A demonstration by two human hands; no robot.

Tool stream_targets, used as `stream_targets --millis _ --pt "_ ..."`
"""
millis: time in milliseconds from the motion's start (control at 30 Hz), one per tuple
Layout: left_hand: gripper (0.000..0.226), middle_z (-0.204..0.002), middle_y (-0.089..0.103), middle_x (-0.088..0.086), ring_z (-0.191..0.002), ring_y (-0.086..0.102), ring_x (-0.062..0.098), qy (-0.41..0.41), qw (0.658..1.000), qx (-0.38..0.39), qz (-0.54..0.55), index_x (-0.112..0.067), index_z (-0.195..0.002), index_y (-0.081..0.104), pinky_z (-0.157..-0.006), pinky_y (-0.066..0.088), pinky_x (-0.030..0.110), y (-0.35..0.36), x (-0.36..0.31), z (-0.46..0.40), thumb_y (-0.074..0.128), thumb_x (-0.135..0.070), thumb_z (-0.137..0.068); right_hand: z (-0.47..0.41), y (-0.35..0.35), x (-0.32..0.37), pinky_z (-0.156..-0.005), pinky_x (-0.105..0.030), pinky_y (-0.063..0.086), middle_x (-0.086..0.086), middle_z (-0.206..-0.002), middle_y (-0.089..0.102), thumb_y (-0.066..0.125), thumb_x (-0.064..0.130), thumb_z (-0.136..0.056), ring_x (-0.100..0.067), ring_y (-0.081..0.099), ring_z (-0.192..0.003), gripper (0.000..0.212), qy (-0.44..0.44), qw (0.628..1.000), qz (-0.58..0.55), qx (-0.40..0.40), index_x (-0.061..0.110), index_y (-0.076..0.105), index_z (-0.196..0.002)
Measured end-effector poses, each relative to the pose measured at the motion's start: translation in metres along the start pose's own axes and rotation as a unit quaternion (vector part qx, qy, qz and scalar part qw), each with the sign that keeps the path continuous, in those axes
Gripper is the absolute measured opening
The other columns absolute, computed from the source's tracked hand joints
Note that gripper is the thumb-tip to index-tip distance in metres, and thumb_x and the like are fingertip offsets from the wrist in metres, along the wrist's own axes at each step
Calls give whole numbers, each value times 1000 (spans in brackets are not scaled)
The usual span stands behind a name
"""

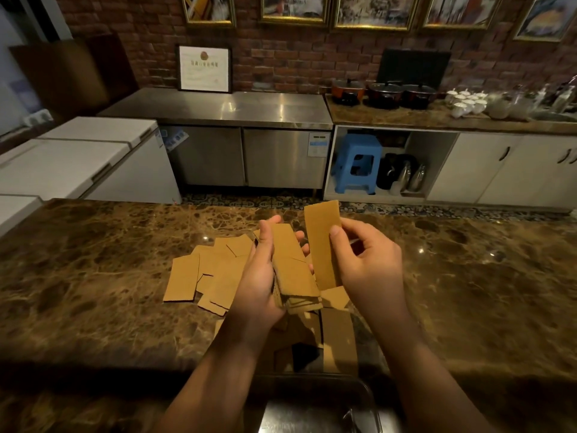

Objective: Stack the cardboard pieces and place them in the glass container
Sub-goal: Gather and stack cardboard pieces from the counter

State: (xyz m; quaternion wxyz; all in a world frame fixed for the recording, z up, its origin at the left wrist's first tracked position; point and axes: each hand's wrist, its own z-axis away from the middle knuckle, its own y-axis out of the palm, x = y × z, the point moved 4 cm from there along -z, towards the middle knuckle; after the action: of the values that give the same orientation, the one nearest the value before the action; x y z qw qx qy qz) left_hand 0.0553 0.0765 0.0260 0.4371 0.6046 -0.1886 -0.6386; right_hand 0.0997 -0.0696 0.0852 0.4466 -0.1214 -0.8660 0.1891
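Corrugated brown cardboard is what both hands are working with here, and it looks light, stiff and dry, with rough faces that should not be slipping against skin. The left hand, at the centre of the frame, is gripping a stack of cardboard pieces by its long edges, thumb on one side and fingers curled round the other. The right hand is pinching a single piece upright, just right of the stack, with the thumb pressing on its face and the other fingers behind it.

More loose pieces are lying overlapped on the marble counter, left of centre, and a few more are showing below the hands. The glass container is sitting at the bottom centre of the frame; whether anything is in it I cannot tell.

Judging by the thin strips, each one should be bending or creasing if squeezed across its middle, so holding by the edges seems soundest. The stack is likely to be fanning out or shedding pieces unless it is clamped across its width, and squaring its ends against the counter should be helping before it goes into the container.
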Motion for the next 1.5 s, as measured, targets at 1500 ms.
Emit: stream_targets --millis 1500 --pt "60 -114 74 18 -100 73 37 79 992 62 -79 -30 -131 62 -69 61 47 -5 -23 6 59 -2 -77 -7 -1 -21 -58 -30 61 -4 -84 80 64 9 -95 -20 78 -76 14 336 866 -358 89 11 66 -108"
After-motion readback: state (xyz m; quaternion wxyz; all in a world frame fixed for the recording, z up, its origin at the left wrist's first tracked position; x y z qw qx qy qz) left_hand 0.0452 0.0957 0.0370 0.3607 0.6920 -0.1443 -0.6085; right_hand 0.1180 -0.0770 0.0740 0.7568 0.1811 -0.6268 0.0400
